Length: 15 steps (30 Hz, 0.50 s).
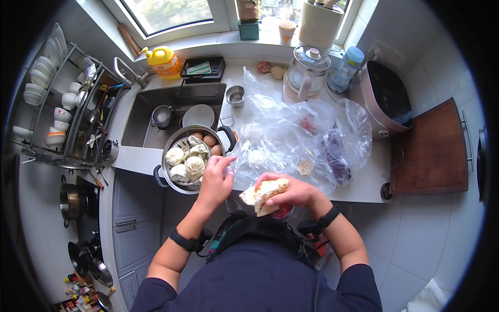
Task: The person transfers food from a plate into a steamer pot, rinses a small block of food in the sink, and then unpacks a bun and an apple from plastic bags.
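Observation:
My right hand (298, 191) grips a folded piece of browned flatbread (266, 194) over the counter's front edge. My left hand (216, 177) is beside the right rim of a steel steamer pot (167, 156), its thumb and forefinger at the edge of a clear plastic bag (269, 144). Whether it pinches the plastic cannot be told. Inside the pot, several pale steamed buns (194, 167) sit in a perforated tray, with brown eggs (209, 140) along one side. A small piece of bread (305, 167) shows at the plastic, right of centre.
Behind the pot is a sink (140, 113) holding a steel cup (161, 116) and a plate (199, 116). A glass kettle (306, 74), a blue-capped bottle (346, 70) and a pink appliance (384, 97) line the back right. At the right, a wooden board (432, 152) leans. A dish rack (74, 109) stands left.

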### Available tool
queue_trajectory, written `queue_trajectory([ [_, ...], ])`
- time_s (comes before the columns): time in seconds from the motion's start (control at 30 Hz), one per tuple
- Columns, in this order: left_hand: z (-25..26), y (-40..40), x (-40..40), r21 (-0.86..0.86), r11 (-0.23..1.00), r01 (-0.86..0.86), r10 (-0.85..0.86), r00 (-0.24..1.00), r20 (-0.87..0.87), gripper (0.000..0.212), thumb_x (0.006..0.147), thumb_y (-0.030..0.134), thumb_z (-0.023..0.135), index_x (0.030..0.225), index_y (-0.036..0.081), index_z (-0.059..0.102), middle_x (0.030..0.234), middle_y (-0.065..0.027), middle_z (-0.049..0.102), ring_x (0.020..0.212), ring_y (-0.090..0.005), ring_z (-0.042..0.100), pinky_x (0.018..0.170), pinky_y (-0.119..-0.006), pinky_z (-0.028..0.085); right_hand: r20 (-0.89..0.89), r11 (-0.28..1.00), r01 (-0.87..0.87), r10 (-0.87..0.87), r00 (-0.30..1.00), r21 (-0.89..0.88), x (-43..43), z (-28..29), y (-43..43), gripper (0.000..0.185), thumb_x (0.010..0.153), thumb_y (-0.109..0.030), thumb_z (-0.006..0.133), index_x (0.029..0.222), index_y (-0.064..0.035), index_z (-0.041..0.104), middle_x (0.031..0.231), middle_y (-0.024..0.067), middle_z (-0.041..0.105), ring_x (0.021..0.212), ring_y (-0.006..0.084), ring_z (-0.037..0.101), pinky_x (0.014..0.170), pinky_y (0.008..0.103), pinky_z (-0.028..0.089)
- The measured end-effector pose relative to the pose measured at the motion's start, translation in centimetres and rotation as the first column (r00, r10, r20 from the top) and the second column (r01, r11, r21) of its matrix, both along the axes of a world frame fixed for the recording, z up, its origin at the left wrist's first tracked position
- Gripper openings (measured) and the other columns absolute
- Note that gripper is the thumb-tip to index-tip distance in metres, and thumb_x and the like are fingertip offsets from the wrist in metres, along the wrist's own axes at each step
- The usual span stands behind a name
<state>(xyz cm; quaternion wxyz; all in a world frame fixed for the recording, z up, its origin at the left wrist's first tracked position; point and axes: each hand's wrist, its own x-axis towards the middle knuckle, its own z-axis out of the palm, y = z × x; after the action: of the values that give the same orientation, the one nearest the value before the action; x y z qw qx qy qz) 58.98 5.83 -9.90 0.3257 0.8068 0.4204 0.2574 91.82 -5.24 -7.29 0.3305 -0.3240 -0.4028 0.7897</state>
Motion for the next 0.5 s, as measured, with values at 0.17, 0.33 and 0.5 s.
queue_trajectory([
  [0.17,2.8,0.5,2.8,-0.16,0.979,-0.126,0.153,0.973,0.17,0.03,0.122,0.018,0.098,0.15,0.011,0.104,0.122,-0.0115,0.082,0.092,-0.0228,0.08,0.087,-0.039,0.067,-0.282,0.982,0.125,-0.161,0.946,-0.141,-2.1,-2.5,1.0,0.064,0.111,-0.008,0.102,0.171,-0.0034,0.078,0.189,0.0197,0.078,0.16,0.0296,0.085,0.137,0.05,0.071],
  [0.33,2.5,0.3,2.8,-0.213,0.972,-0.1,0.152,0.958,0.242,0.029,0.123,0.019,0.102,0.148,0.006,0.104,0.103,-0.0073,0.082,0.086,-0.0168,0.073,0.081,-0.037,0.061,-0.269,0.927,0.343,-0.372,0.889,-0.15,-0.6,-2.9,1.3,0.064,0.114,-0.01,0.097,0.174,-0.0004,0.079,0.183,0.0212,0.082,0.156,0.0323,0.088,0.134,0.051,0.073],
  [0.5,1.8,0.8,3.2,-0.311,0.95,-0.031,0.103,0.97,0.22,0.03,0.126,0.02,0.1,0.15,0.001,0.101,0.104,-0.0026,0.088,0.085,-0.0082,0.069,0.08,-0.033,0.059,-0.005,0.837,0.547,-0.547,0.837,-0.023,-2.2,-1.3,1.0,0.055,0.117,-0.008,0.1,0.167,-0.005,0.078,0.158,0.0113,0.09,0.145,0.0233,0.088,0.127,0.0439,0.073],
])
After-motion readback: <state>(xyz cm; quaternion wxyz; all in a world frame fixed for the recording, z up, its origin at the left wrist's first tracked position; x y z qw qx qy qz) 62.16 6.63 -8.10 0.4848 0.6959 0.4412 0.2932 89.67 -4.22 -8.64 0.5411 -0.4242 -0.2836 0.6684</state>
